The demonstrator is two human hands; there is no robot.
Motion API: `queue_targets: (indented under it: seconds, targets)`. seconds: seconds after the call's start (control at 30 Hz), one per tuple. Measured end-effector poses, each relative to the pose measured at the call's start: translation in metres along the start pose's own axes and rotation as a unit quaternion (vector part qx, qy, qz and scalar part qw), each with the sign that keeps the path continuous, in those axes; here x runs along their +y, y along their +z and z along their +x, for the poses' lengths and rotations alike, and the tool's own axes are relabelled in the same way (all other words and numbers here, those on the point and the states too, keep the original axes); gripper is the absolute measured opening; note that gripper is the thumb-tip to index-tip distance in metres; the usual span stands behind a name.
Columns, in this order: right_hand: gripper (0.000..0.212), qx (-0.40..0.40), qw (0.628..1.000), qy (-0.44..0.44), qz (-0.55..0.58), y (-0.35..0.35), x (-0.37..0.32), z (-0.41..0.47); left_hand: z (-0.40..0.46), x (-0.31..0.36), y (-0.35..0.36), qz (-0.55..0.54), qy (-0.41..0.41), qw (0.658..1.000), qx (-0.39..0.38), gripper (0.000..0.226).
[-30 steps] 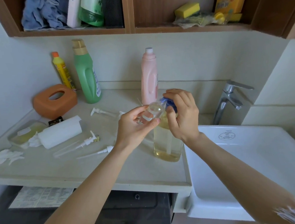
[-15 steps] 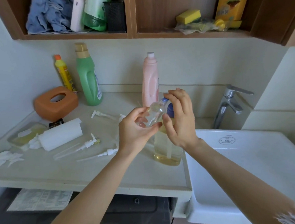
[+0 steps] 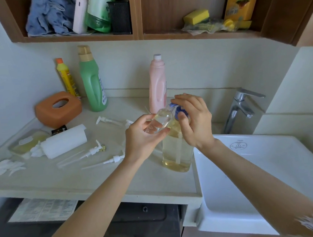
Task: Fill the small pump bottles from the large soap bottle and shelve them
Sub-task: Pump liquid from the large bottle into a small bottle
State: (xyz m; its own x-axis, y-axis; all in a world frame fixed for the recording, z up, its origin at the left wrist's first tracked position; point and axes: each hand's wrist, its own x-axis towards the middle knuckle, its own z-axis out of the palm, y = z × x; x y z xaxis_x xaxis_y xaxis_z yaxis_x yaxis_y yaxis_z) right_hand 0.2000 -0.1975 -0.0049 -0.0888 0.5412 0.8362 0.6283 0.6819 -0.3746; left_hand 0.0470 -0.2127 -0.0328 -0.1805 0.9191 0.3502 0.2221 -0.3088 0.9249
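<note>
A large clear soap bottle with yellowish liquid stands near the counter's right edge, beside the sink. My right hand wraps its blue pump head. My left hand holds a small clear bottle tilted, its mouth up against the pump's spout. Three loose white pump tops lie on the counter: one by the paper roll, one nearer the front, one farther back.
A pink bottle, a green bottle and a yellow bottle stand along the wall. An orange tissue box and a white paper roll sit at left. White sink and tap at right. Wooden shelves hang above.
Both hands stay on the bottles. My right hand's grip on the pump head has shifted slightly, and the head view has tilted up a little.
</note>
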Motion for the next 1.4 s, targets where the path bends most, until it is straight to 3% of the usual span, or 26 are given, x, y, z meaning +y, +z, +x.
queue_targets:
  seconds: [0.33, 0.47, 0.7, 0.97, 1.17, 1.27, 1.4]
  targets:
    - [0.04, -0.022, 0.999, 0.007, 0.042, -0.006, 0.003, 0.007, -0.001, 0.006, 0.008, -0.001, 0.029, 0.999, 0.027, 0.043]
    - [0.039, 0.03, 0.997, -0.047, 0.049, 0.011, 0.01, -0.005, -0.002, 0.003, 0.012, -0.006, 0.033, 0.999, 0.031, 0.043]
    - [0.036, 0.094, 0.995, -0.027, 0.028, 0.023, 0.015, -0.007, -0.005, -0.006, 0.014, 0.002, 0.024, 0.999, 0.036, 0.04]
    - [0.037, 0.025, 0.999, -0.005, 0.023, 0.006, 0.004, -0.002, -0.008, 0.007, 0.012, -0.027, 0.001, 1.0, 0.011, 0.037]
    - [0.038, -0.028, 0.998, 0.024, 0.054, -0.01, -0.002, 0.008, -0.002, 0.017, 0.001, -0.065, -0.036, 0.995, -0.066, 0.041]
    - [0.034, -0.023, 0.995, 0.048, 0.084, -0.012, -0.004, 0.01, 0.0, 0.023, -0.013, -0.077, -0.061, 0.99, -0.1, 0.03]
    - [0.031, -0.011, 0.993, 0.062, 0.102, -0.01, -0.007, 0.009, 0.009, 0.036, -0.037, -0.251, -0.17, 0.926, -0.226, 0.022]
